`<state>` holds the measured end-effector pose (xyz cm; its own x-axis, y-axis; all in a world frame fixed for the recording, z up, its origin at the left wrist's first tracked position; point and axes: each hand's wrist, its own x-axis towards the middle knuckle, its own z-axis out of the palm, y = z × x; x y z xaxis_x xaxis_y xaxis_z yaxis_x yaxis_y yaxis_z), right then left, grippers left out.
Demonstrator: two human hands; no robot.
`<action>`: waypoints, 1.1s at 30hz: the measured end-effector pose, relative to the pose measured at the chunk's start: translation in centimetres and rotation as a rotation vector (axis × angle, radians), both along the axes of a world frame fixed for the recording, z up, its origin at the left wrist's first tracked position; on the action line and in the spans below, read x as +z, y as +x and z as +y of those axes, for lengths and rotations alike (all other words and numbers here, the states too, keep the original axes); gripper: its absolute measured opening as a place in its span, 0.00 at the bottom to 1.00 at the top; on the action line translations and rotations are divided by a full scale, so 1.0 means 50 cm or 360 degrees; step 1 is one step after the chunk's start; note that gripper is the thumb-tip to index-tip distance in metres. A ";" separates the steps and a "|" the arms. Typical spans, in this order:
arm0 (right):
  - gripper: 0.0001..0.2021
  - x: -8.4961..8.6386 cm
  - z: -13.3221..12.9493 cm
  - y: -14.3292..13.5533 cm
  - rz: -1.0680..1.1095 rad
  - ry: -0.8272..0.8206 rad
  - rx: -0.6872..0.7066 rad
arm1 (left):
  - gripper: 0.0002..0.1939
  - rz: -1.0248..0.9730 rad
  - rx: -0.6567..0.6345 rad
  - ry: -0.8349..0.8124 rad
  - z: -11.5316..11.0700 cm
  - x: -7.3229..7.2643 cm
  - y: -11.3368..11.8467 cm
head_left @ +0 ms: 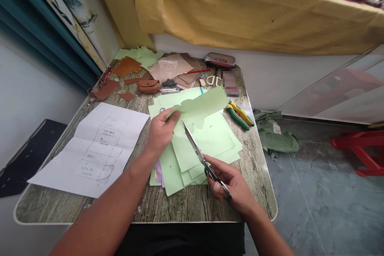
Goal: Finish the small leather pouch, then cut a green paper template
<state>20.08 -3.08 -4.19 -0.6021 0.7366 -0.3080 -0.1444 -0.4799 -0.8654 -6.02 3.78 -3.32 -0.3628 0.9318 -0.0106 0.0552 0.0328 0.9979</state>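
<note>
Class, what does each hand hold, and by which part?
The left hand holds a green sheet by its left end; the right hand, scissors by the handles.

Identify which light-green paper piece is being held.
The long, wavy-edged piece in the left hand; the others lie on the wood-grain table.

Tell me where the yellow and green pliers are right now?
In the head view, the pliers lie near the table's right edge, just right of the green paper sheets.
</note>
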 end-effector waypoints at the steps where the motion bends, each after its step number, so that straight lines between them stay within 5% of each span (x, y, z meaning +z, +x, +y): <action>1: 0.41 -0.001 0.000 0.000 0.0000 -0.0002 0.0001 | 0.16 0.0007 0.0003 0.0003 0.000 0.001 0.000; 33: 0.31 0.002 0.000 -0.004 0.0242 -0.0013 -0.0014 | 0.17 0.0044 0.0058 0.0053 0.002 -0.009 -0.001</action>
<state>19.89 -3.06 -4.09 -0.6360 0.7399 -0.2194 -0.2779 -0.4848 -0.8293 -6.08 3.89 -3.79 -0.3963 0.9176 0.0308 0.0818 0.0019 0.9966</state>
